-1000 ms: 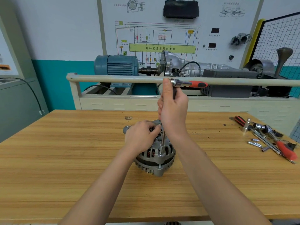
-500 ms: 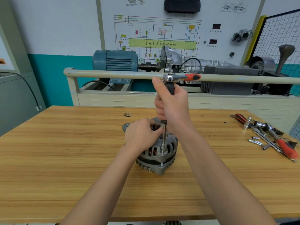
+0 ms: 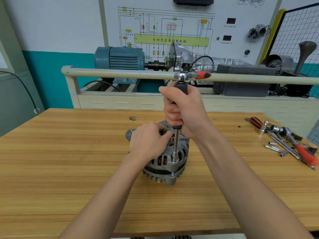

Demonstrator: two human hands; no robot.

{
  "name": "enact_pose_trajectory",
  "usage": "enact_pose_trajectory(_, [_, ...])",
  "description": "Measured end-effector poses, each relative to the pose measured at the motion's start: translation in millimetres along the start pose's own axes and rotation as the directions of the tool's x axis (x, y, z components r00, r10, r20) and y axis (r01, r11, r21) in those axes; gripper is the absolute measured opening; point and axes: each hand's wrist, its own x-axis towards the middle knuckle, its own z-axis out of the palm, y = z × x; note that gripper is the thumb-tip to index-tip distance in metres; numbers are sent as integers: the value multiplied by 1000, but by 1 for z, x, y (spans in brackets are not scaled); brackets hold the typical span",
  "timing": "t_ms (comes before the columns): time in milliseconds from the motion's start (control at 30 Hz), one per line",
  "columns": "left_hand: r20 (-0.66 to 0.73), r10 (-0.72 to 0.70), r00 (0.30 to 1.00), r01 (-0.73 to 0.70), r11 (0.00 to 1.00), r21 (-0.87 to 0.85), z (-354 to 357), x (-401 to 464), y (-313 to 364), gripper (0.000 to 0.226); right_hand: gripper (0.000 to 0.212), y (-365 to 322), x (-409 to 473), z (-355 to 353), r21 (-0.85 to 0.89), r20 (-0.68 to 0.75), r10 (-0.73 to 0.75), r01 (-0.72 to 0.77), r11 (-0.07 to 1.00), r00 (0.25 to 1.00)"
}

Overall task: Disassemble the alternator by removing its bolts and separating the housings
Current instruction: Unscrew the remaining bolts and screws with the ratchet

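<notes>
One wooden surface (image 3: 69, 169) is seen carrying the alternator (image 3: 165, 163), set near its middle; the alternator's top is gripped by the curled fingers of the left hand (image 3: 148, 140); the black grip of an upright socket driver (image 3: 176, 145) is clasped by the right hand (image 3: 184, 111), its socket seated on a housing bolt (image 3: 172, 173); loose tools (image 3: 290, 142) are scattered at the right edge

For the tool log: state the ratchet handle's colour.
Orange-red grip on the ratchet handle, head view.
</notes>
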Motion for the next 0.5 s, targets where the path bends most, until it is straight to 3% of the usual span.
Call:
enact_pose_trajectory(233, [-21, 27, 999, -27, 999, -44, 0, 0, -2, 56, 49, 1, 2, -4, 35, 81, 14, -17, 999, 997])
enact_pose_trajectory(333, [11, 42, 999, -41, 997, -72, -5, 0, 1, 45, 47, 2, 3, -5, 55, 116, 10, -16, 998, 993])
enact_pose_trajectory(433, [7, 73, 997, -72, 995, -68, -8, -1, 4, 59, 46, 2, 3, -6, 62, 143, 2, -11, 998, 990])
enact_pose_trajectory(500, [9, 82, 997, -81, 995, -66, -7, 1, 1, 54, 46, 2, 4, -5, 78, 159, 0, -13, 997, 987])
